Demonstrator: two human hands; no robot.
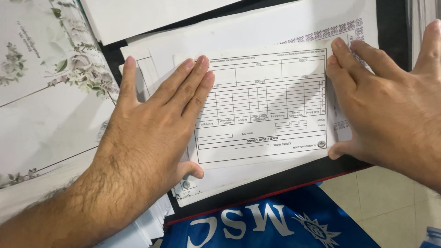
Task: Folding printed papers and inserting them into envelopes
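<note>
Floral sheets (50, 69), blue cloth (257, 220), floor tiles (390, 202)

1. There is a single view, from a camera worn on the person's head, so nothing is shared with a second view.
2. It faces steeply down onto the black desk (390, 27), looking almost straight at its top.
3. It sits close: the white printed form sheet with ruled table lines (262, 105) fills the middle of the view, and its print reads upside down from here.
4. The left hand (151, 133) comes in from the lower left and the right hand (390, 105) from the right edge.
5. The lower right corner reaches past the desk's near edge to the pale tiled floor (390, 202).
</note>
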